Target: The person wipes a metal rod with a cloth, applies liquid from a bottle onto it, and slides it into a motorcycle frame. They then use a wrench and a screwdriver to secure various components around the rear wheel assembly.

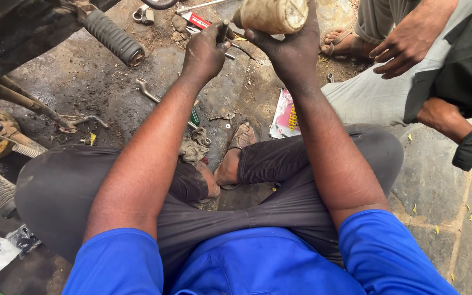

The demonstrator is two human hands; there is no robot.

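Observation:
I sit cross-legged on a stone floor in a blue shirt and dark trousers, both arms stretched forward. My right hand grips a dirty tan cylindrical part, held up near the top edge. My left hand is closed around a thin dark tool whose tip sits beside the cylinder's left end. Where the tool meets the part is hidden by my fingers.
A motorcycle's footpeg and frame fill the upper left. Spanners, bolts, a greasy rag and a pink packet lie on the floor. Another person sits at the right, a hand resting on a knee.

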